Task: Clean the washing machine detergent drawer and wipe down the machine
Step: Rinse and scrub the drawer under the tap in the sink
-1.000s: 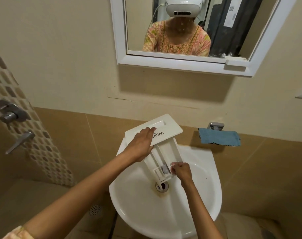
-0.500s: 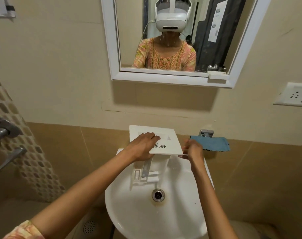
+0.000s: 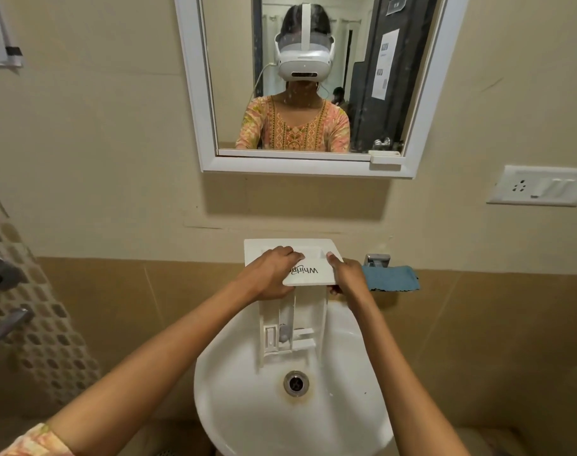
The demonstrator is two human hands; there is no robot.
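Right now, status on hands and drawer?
Both on detergent drawer: left hand, right hand gripping front panel. Drawer over sink. Path clear; blue cloth aside.

Both my arms reach forward, bare from the elbow down, and converge toward the far rim of the sink. My left forearm (image 3: 142, 366) runs in from the lower left corner, with a patterned sleeve (image 3: 33, 439) at its near end. My right forearm (image 3: 395, 363) rises more steeply from the bottom edge. My left grip (image 3: 270, 273) lies knuckles-up, fingers bent over the left part of the drawer (image 3: 308, 258) front; its thumb is hidden. My right grip (image 3: 348, 274) clasps the right edge, thumb (image 3: 329, 257) on top and fingers tucked beneath. Both wrists are fairly straight, and the two grips are level with each other.
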